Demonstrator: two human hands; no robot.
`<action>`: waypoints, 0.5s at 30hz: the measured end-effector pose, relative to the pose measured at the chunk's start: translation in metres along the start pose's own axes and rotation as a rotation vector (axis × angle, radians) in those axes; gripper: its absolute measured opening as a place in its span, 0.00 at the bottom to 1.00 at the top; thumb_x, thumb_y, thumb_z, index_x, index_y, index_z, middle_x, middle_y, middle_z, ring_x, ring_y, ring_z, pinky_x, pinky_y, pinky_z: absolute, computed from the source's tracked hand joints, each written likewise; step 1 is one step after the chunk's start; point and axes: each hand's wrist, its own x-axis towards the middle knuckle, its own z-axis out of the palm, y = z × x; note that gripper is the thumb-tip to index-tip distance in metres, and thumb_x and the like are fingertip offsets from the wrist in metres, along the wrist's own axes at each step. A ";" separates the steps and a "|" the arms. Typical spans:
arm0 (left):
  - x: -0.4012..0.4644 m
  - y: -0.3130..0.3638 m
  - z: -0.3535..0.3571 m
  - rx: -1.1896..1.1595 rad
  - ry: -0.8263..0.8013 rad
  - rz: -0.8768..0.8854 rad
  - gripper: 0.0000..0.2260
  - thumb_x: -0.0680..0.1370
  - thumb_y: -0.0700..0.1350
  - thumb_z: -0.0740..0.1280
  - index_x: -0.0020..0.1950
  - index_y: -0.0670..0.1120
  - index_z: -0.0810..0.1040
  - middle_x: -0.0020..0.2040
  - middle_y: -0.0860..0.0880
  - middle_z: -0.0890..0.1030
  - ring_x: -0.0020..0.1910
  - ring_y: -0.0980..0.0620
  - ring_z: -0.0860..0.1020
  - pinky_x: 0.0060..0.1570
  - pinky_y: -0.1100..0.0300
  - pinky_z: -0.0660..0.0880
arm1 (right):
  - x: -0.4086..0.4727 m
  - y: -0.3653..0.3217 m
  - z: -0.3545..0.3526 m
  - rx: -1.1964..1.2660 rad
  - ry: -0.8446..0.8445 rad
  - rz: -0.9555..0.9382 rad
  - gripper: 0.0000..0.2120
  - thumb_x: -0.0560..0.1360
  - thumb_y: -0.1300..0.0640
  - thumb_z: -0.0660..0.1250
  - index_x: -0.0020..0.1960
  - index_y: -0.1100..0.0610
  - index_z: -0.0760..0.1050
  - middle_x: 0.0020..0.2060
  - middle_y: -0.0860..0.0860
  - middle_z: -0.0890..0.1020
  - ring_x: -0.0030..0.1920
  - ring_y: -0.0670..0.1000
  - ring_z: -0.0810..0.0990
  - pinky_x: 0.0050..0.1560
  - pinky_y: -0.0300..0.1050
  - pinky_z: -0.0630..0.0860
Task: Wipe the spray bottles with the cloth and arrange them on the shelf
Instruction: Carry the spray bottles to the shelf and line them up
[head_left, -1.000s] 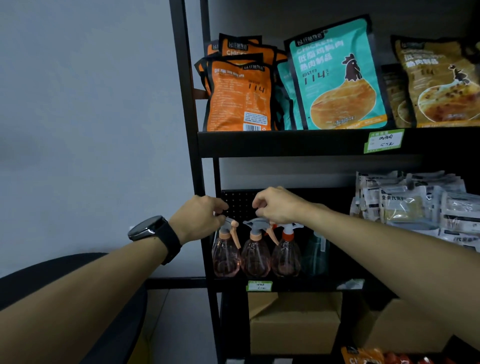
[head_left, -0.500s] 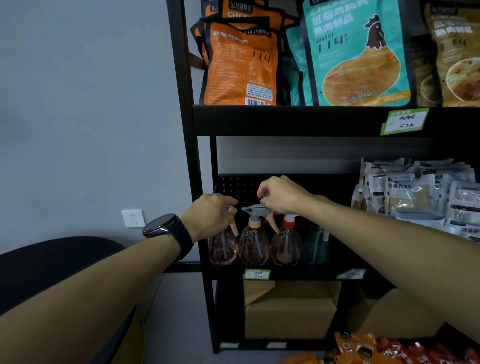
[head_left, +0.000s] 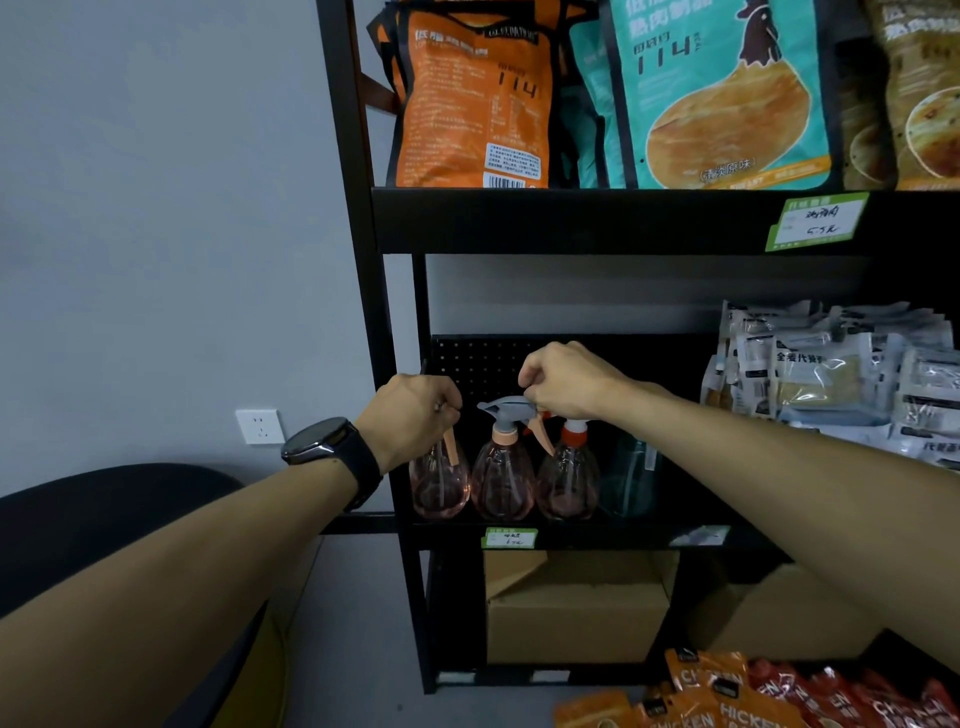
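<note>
Three pink see-through spray bottles stand in a row on the black shelf (head_left: 571, 535). My left hand (head_left: 413, 415) is closed over the spray head of the left bottle (head_left: 439, 486). My right hand (head_left: 566, 382) pinches the back of the grey spray head of the middle bottle (head_left: 503, 480). The right bottle (head_left: 567, 483) with a white and red collar stands under my right wrist, its head hidden. A pale teal bottle (head_left: 628, 478) stands further right in shadow. No cloth is in view.
Orange and teal food pouches (head_left: 717, 93) fill the shelf above. Pale sachets (head_left: 831, 374) pile at the right of the bottles' shelf. Cardboard boxes (head_left: 576, 608) sit below, orange packets (head_left: 753, 696) lie on the floor. A dark chair (head_left: 104, 519) stands left.
The camera has tilted down and closed in, so the shelves sit higher in view. Both hands stay on the bottle heads; the left hand now covers the left bottle's head fully.
</note>
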 end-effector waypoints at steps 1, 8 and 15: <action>0.000 0.000 -0.001 0.003 0.002 -0.002 0.07 0.79 0.43 0.66 0.54 0.46 0.82 0.51 0.48 0.84 0.50 0.50 0.80 0.50 0.61 0.76 | 0.000 0.001 0.000 -0.003 -0.001 0.003 0.13 0.76 0.64 0.65 0.59 0.56 0.79 0.57 0.53 0.81 0.55 0.51 0.80 0.51 0.42 0.76; 0.000 -0.001 0.001 0.022 0.026 -0.019 0.07 0.77 0.41 0.66 0.52 0.45 0.83 0.48 0.48 0.84 0.47 0.50 0.82 0.45 0.62 0.76 | -0.002 0.004 0.001 -0.014 -0.016 0.008 0.14 0.76 0.64 0.66 0.60 0.56 0.79 0.61 0.53 0.79 0.59 0.52 0.78 0.56 0.43 0.76; -0.002 -0.004 -0.001 0.010 0.023 -0.012 0.07 0.76 0.41 0.68 0.51 0.45 0.85 0.46 0.48 0.85 0.43 0.50 0.82 0.42 0.63 0.76 | 0.000 0.006 0.004 -0.016 -0.022 0.020 0.14 0.76 0.64 0.67 0.61 0.55 0.79 0.60 0.53 0.79 0.59 0.52 0.78 0.58 0.45 0.77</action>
